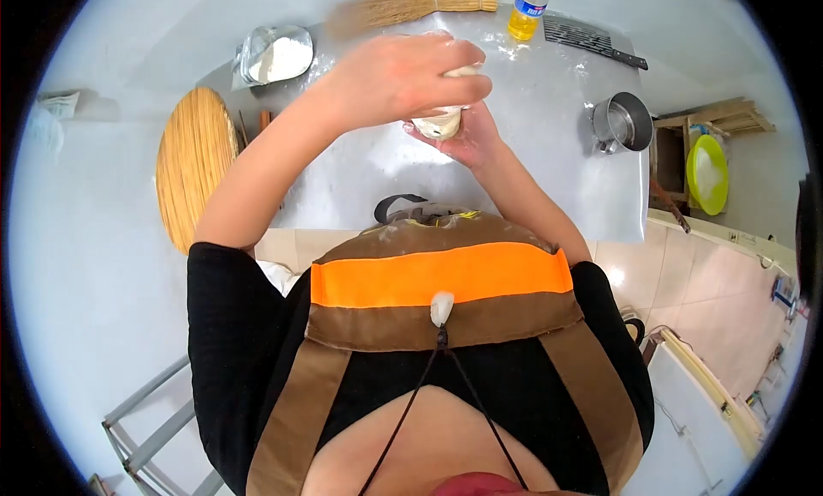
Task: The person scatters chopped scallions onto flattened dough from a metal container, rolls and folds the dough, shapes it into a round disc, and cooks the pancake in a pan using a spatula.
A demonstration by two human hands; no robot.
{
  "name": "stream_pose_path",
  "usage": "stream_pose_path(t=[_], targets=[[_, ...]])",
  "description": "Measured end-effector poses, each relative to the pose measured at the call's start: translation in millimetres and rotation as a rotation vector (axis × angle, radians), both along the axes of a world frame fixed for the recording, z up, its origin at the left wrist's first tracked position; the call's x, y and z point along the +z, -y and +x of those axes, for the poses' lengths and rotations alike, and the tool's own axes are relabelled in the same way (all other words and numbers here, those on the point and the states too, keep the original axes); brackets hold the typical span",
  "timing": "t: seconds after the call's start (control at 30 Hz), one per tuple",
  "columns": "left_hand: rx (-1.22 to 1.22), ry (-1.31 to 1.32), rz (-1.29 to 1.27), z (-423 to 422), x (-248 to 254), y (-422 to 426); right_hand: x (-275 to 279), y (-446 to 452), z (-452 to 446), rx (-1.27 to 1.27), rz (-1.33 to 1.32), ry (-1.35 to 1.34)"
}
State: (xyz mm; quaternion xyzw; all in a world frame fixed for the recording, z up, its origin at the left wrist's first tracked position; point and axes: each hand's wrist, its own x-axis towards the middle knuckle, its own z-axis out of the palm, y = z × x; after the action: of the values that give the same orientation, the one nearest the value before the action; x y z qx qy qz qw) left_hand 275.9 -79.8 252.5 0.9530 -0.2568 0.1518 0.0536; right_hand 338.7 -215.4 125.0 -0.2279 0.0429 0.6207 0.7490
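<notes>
A pale lump of dough (439,125) sits between my two hands above the metal table. My left hand (477,138) cups it from below and on the right, with the fingers partly hidden behind it. Over its top, my right hand (411,80) curls its fingers around the dough from the left. A small dark spot shows on the lower side of the dough. White powder clings to the fingers and lies scattered on the table around them.
On the metal table (531,170) are a straw brush (411,11), an oil bottle (526,14), a black slotted-looking cleaver (591,40), a metal pot (623,123) and a container of white powder (279,57). A round woven lid (197,166) stands at the left edge.
</notes>
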Motion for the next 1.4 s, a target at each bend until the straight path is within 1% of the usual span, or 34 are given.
stream_pose_path(t=[0.03,0.07,0.1,0.13,0.17,0.2,0.23,0.3,0.33,0.4,0.47,0.5,0.53,0.63,0.67,0.7,0.73,0.77,0.8,0.83,0.93,0.97,1.03,1.13,1.2,1.23,1.3,1.33,1.4], targets=[[-0.060,0.004,-0.019,2,0,-1,-6,1,2,0.004,-0.001,0.000],[-0.058,0.005,-0.018,3,-1,-3,-13,0,3,0.012,0.061,-0.010],[-0.028,-0.050,-0.150,3,-4,-5,-19,0,3,0.018,0.123,-0.022],[0.002,-0.106,-0.283,3,-7,-6,-24,-1,5,0.016,0.123,-0.022],[-0.002,-0.108,-0.283,3,-9,-5,-28,-1,7,0.039,0.182,-0.032],[0.007,-0.105,-0.362,2,-11,-4,-29,0,7,0.062,0.241,-0.043],[0.017,-0.100,-0.441,2,-12,-2,-29,1,6,0.058,0.240,-0.045],[0.008,-0.101,-0.426,4,-13,2,-26,-1,6,0.028,0.357,-0.126],[0.003,-0.101,-0.412,4,-13,4,-24,0,7,0.030,0.356,-0.126],[0.018,-0.104,-0.388,4,-14,5,-18,1,7,-0.048,0.358,-0.103],[0.027,-0.110,-0.362,5,-16,2,-12,2,7,-0.054,0.349,-0.116],[0.039,-0.073,-0.324,6,-19,1,-12,4,6,-0.062,0.338,-0.132],[0.051,-0.037,-0.286,6,-21,2,-13,5,6,-0.065,0.336,-0.133],[0.111,-0.064,-0.301,4,-23,8,-25,1,8,-0.088,0.370,-0.197],[0.111,-0.063,-0.300,4,-24,7,-35,0,10,-0.098,0.458,-0.245],[0.121,-0.086,-0.244,4,-26,5,-35,-1,11,-0.110,0.546,-0.292],[0.130,-0.109,-0.190,4,-28,3,-35,-2,11,-0.113,0.546,-0.290],[0.128,-0.110,-0.191,5,-29,4,-35,-1,11,-0.131,0.515,-0.286],[0.105,-0.064,-0.166,5,-30,6,-32,0,11,-0.149,0.483,-0.282],[0.083,-0.016,-0.141,5,-31,7,-31,0,10,-0.148,0.483,-0.281],[0.110,0.004,-0.114,4,-33,10,-30,0,10,-0.155,0.521,-0.282],[0.109,0.004,-0.114,4,-35,10,-31,0,10,-0.168,0.538,-0.258],[0.106,-0.037,-0.295,3,-40,10,-26,0,10,-0.180,0.556,-0.234],[0.134,-0.051,-0.345,6,-52,13,-19,4,6,-0.176,0.595,-0.284],[0.155,-0.041,-0.321,4,-54,15,-20,4,3,-0.214,0.687,-0.272],[0.175,-0.033,-0.298,3,-55,17,-20,4,3,-0.216,0.687,-0.270],[0.176,-0.009,-0.295,3,-57,17,-18,4,4,-0.249,0.557,-0.293],[0.181,0.017,-0.291,3,-58,18,-15,4,3,-0.250,0.556,-0.293],[0.186,0.012,-0.286,2,-58,19,-7,5,2,-0.315,0.327,-0.187]])
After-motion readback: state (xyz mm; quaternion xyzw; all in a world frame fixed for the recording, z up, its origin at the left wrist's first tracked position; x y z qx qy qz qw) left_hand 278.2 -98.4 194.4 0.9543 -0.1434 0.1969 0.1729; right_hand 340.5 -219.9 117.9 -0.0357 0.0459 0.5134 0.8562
